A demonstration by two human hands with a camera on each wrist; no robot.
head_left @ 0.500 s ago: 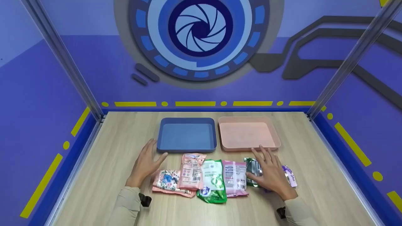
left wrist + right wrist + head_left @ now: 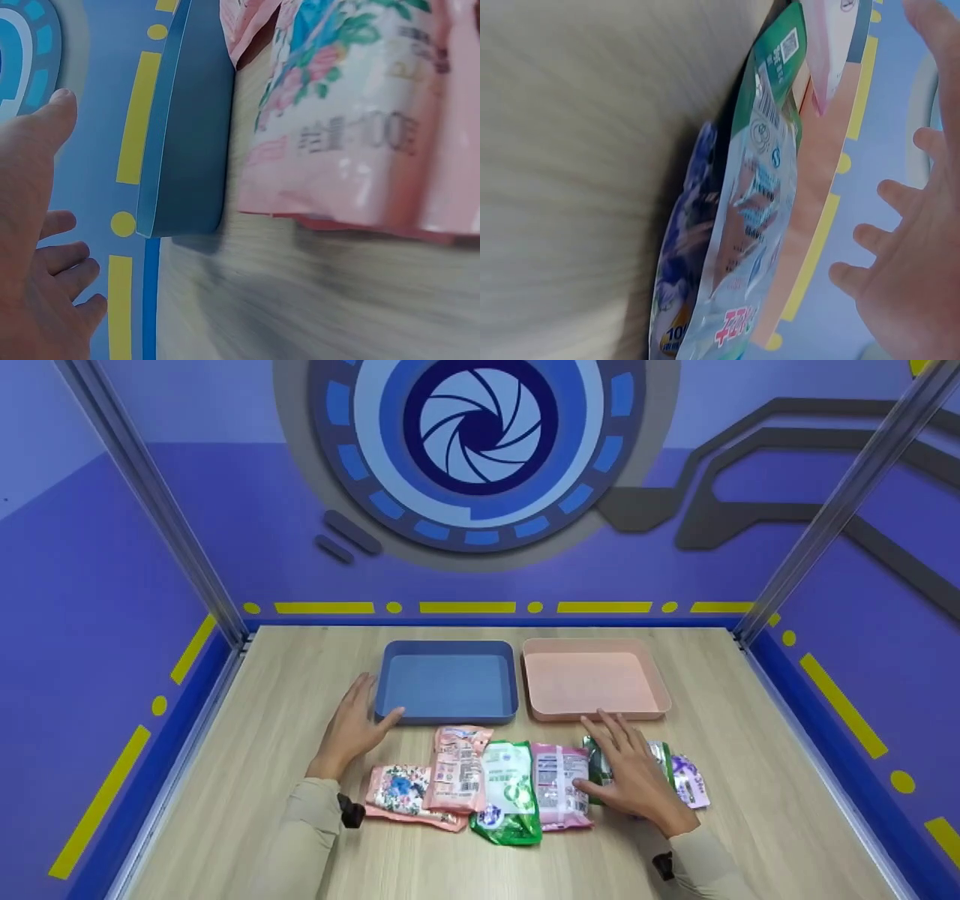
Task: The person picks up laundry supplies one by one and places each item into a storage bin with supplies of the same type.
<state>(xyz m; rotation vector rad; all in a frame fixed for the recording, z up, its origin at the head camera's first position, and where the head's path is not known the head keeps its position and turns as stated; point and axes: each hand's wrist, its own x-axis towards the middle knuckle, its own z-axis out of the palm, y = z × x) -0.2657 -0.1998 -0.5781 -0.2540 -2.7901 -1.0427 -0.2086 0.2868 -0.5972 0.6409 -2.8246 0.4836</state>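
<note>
Left hand: fingers extended, thumb spread, nothing held. Beside the front-left corner of the blue tray, thumb overlapping its front edge in the head view; contact can't be told. Right hand: fingers fanned, nothing held, raised over the right end of the pouch row; right wrist view shows a gap under the fingers.

Key relation: row of pouches lies crosswise between the hands, on the person's side of both trays. Right hand is the nearer one, directly above the dark green pouch, mostly covered by it, long axis unclear. Purple pouch just right of that, partly hidden. Thumb of the right hand is over the edge of the lilac-pink pouch, long axis front to back.

Left hand's closest: floral pouch, right of it and nearer the person, long axis roughly sideways, partly under the salmon pouch, which runs front to back, slightly tilted. Green-and-white pouch mid-row, also front to back, well apart from the left hand.

Beyond: blue tray behind the left half, pink tray behind the right, side by side on the wooden table.
</note>
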